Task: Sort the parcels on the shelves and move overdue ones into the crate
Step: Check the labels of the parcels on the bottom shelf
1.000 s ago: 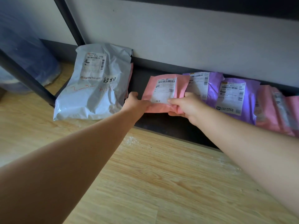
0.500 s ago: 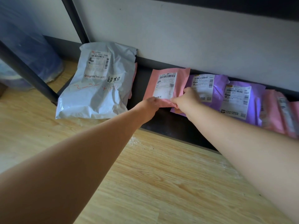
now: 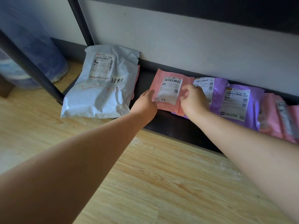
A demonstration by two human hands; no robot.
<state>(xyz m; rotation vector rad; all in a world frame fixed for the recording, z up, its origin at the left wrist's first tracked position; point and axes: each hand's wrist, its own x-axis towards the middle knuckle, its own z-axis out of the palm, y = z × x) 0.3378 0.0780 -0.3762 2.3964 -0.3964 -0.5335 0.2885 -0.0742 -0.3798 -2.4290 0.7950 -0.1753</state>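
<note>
Right hand (image 3: 195, 102) moved up pink parcel (image 3: 158, 81)

Bare throughout: left forearm (image 3: 84, 159) and right forearm (image 3: 252, 149); left grip (image 3: 145, 104) and right grip (image 3: 195, 102) bare too, fingers (image 3: 187, 90) seemingly short.

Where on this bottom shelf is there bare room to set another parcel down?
Bare shelf shows between the white parcel and the pink parcel, and along the front edge below it. Right of it is crowded: purple parcels and further pink parcels overlap.
</note>
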